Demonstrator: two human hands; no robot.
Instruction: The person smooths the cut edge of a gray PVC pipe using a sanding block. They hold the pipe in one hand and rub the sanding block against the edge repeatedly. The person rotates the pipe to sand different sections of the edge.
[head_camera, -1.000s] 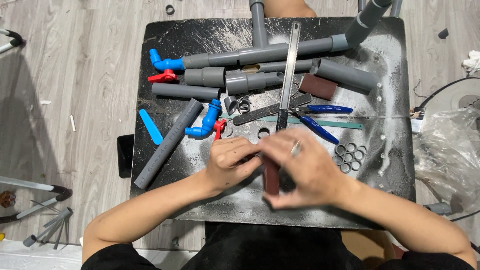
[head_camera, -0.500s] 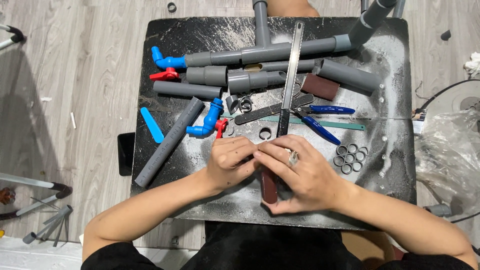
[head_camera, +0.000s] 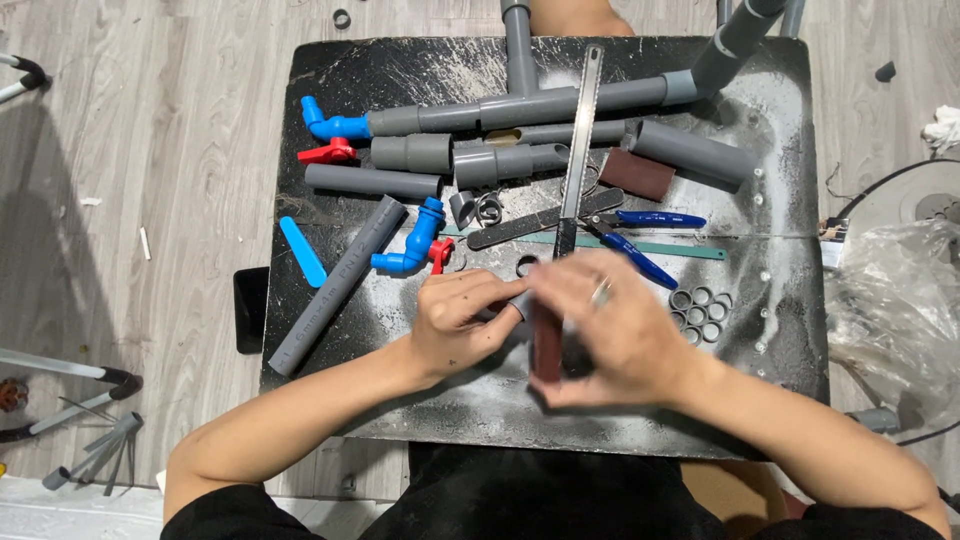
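— What did we see carrying everything?
— A black tabletop, dusted white, at the frame's centre.
— And lying on it?
— Grey pipes and blue elbow fittings at left, a steel ruler at upper centre, blue-handled pliers and small grey rings at right.

Left hand: palm down, fingers curled inward, fingertips pinched toward centre, wrist straight. Left forearm bare, angled in from lower left. Right hand: palm down, blurred, fingers bent and closed, ring on one finger, touching left fingertips. Right forearm bare, angled in from lower right. Both hands meet at middle.
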